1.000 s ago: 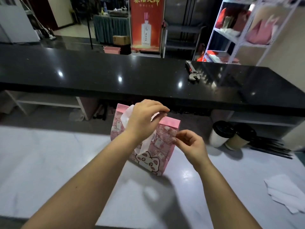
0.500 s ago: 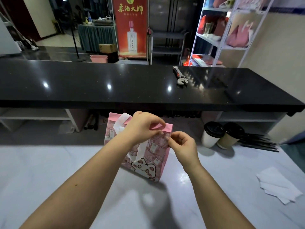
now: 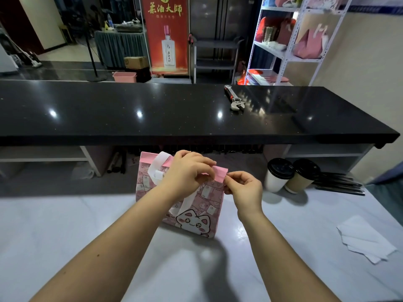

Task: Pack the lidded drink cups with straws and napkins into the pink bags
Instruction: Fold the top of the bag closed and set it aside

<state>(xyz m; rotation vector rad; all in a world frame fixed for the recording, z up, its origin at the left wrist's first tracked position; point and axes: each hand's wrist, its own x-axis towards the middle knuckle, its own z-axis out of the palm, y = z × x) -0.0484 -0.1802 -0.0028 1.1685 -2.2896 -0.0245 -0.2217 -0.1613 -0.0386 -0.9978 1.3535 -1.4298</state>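
Two hands grasp the top of one pink bag (image 3: 196,216), which stands upright at the centre of the pale counter (image 3: 65,236). Left hand (image 3: 187,175) — fingers curled over the folded pink rim, pinching it beside the white handle (image 3: 158,166). Right hand (image 3: 245,189) — thumb and fingertips pinching the rim's right corner. To the bag's right, apart from it, a white lidded cup (image 3: 278,177) and a tan lidded cup (image 3: 303,178) stand touching; black straws (image 3: 340,185) lie just beside them, and white napkins (image 3: 366,240) lie nearer.

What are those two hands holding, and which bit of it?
Both hold the pink cat-print bag by its folded top edge: the left hand pinches the middle, the right hand pinches the right-side corner.
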